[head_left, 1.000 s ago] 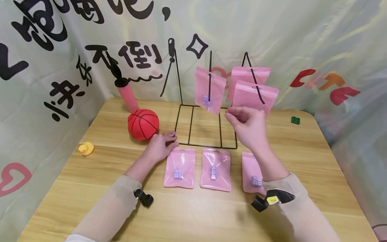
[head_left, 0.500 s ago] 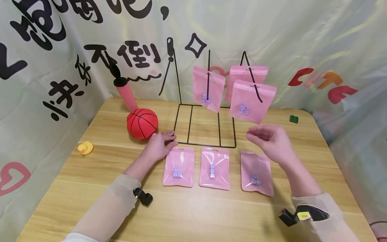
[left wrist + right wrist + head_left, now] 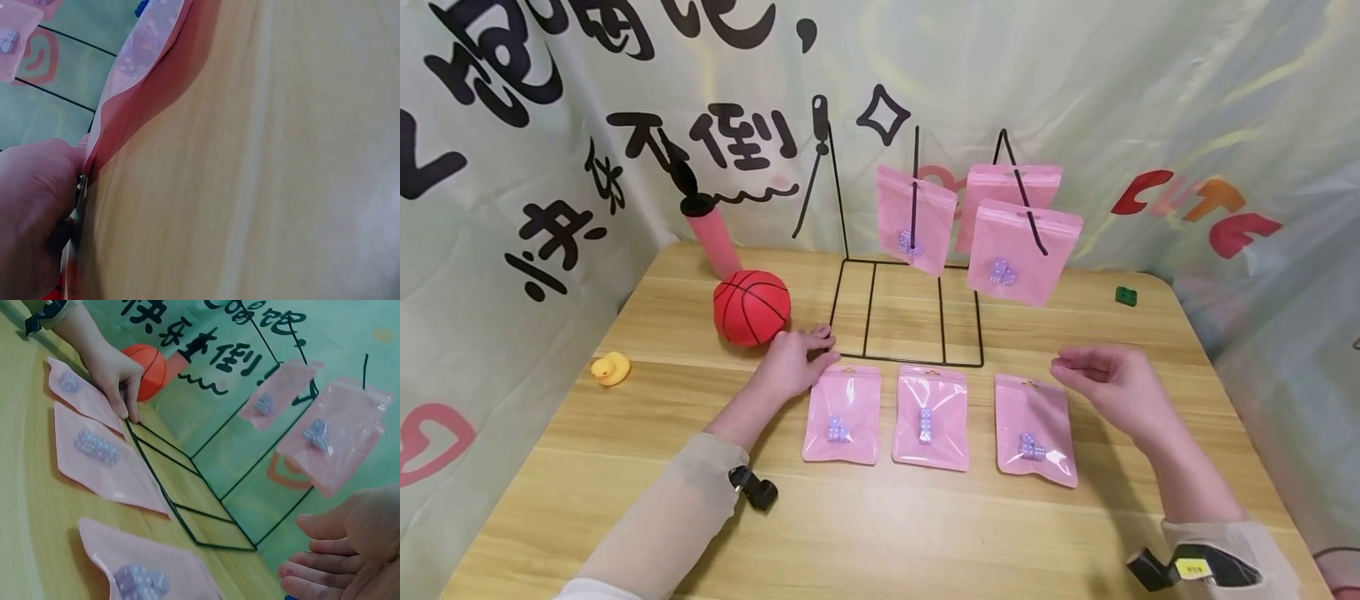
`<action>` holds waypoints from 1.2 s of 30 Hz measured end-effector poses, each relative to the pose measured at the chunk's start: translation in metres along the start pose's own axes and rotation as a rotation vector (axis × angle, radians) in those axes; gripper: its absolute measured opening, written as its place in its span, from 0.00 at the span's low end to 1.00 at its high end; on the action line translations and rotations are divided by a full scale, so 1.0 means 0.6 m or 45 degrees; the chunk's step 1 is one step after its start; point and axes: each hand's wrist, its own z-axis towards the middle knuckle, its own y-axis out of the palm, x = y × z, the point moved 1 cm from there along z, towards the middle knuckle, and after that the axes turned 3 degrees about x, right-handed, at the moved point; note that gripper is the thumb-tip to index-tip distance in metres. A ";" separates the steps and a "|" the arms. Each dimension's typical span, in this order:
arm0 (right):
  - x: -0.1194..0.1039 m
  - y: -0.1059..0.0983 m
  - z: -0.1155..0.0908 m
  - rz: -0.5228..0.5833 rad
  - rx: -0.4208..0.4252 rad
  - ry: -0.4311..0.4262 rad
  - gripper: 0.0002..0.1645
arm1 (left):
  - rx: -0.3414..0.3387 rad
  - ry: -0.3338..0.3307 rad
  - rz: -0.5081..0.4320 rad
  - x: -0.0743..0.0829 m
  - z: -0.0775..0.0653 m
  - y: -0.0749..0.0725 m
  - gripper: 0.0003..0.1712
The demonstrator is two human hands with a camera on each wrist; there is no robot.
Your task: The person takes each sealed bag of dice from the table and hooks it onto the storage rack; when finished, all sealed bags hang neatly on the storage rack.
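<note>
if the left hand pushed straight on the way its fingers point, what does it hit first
Most likely the black rack: the left hand points at its near left corner and seems to touch it there, though the exact contact is partly hidden.

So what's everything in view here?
Table: one, tan, underneath
Rack: one, black, on table
Lying pouches: three, pink, before rack
Hanging pouches: three, pink, on rack
Dice: several, lilac, inside pouches
Ball: one, red, left of rack
Cylinder: one, pink and black, behind ball
Duck: one, yellow, far left
Brick: one, green, back right
Backdrop: one, pale, lettered, behind
Sleeves: two, beige, both sides
Wrist cameras: two, black, on sleeves
Left hand: one, bare, at rack's corner
Right hand: one, bare, above table
</note>
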 end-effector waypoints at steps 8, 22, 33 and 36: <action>0.030 -0.004 -0.023 0.003 -0.052 0.094 0.25 | 0.003 0.009 -0.009 -0.001 -0.001 0.002 0.22; 0.081 0.000 -0.045 -0.016 -0.118 0.379 0.34 | -0.033 -0.016 -0.004 0.001 -0.001 0.000 0.23; 0.092 0.017 -0.042 0.064 -0.195 0.486 0.30 | -0.008 -0.001 0.002 0.003 -0.001 -0.001 0.23; 0.091 0.021 -0.040 0.092 -0.199 0.502 0.27 | -0.011 0.002 0.004 0.004 -0.001 -0.001 0.22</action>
